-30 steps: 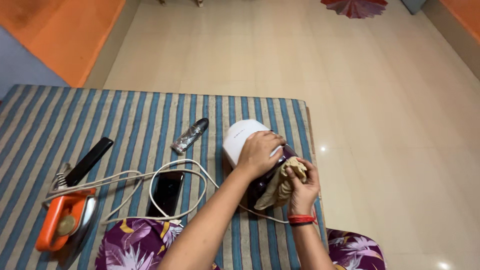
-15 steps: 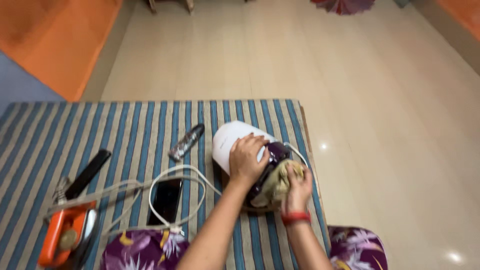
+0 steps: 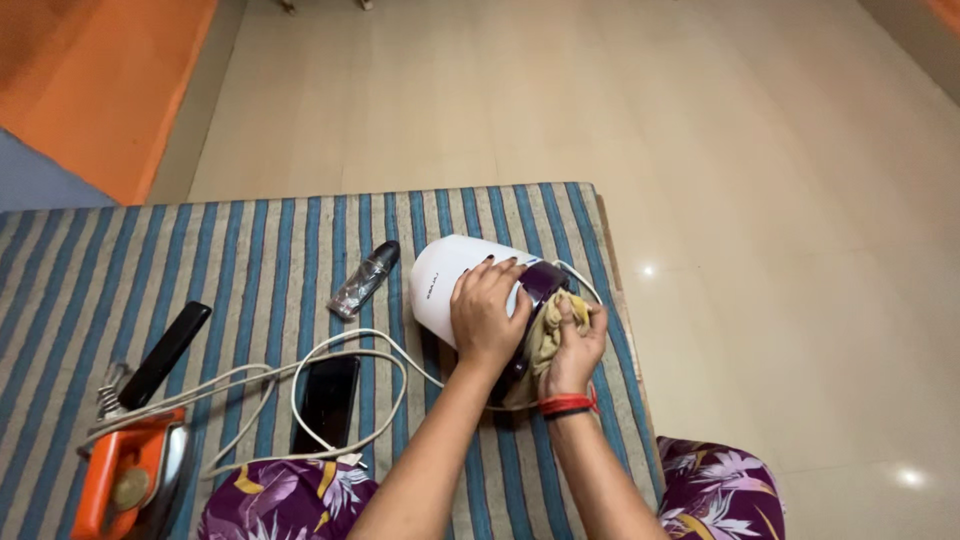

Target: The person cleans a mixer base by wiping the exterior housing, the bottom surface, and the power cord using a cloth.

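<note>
Appliance [image 3: 470, 285], white with a purple part, lying on its side near the right edge of the striped table [image 3: 250, 260], long axis running far-left to near-right. Left hand [image 3: 487, 315] spread flat over the white shell, pressing, not clenched. Right hand [image 3: 575, 340] closed on a tan cloth [image 3: 545, 335], pushed against the purple end, just right of the left hand. White cord [image 3: 345, 350] looping leftward around a dark phone [image 3: 327, 400]; small bottle [image 3: 365, 280] farther left; orange iron [image 3: 130, 480] at the near-left corner. Against a second ago: cloth bunched tighter and higher on the purple part, right hand closer to the left.
</note>
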